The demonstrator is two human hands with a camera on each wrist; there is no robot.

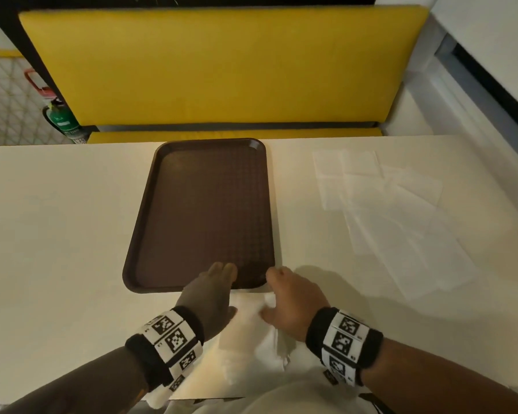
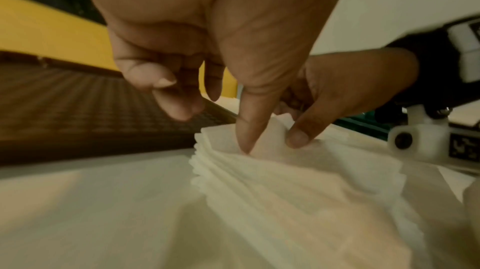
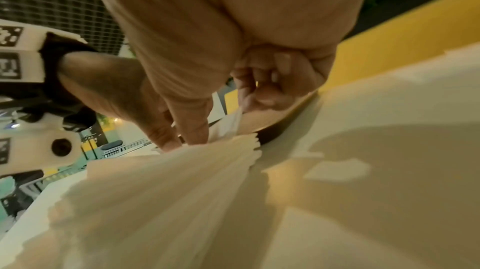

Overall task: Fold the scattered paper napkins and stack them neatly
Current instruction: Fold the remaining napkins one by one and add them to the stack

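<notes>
— Head view first: where does the napkin (image 1: pixel 251 327) lie from your hands?

— Straight between them, at the near table (image 1: pixel 57 219) edge, just at 6 o'clock of the brown tray (image 1: pixel 202 204). Its long axis runs 12 to 6, away from your body. Your left hand (image 1: pixel 208 297) sits at its 9 o'clock side, your right hand (image 1: pixel 293 303) at 3 — both equally near.

— And how are the hands set?

— The left wrist view shows your left thumb tip pressing down on the far end of the sheet with the other fingers loosely curled above the tray, holding nothing. Your right hand pinches the same far end between thumb and fingers; the right wrist view shows paper lifted in that pinch.

— So the coming fold?

— Likely the far end brought toward 6 o'clock, along the long axis, with your left thumb as anchor. The unfolded napkins (image 1: pixel 386 210) wait well apart at 2 o'clock — nearer your right hand.
</notes>
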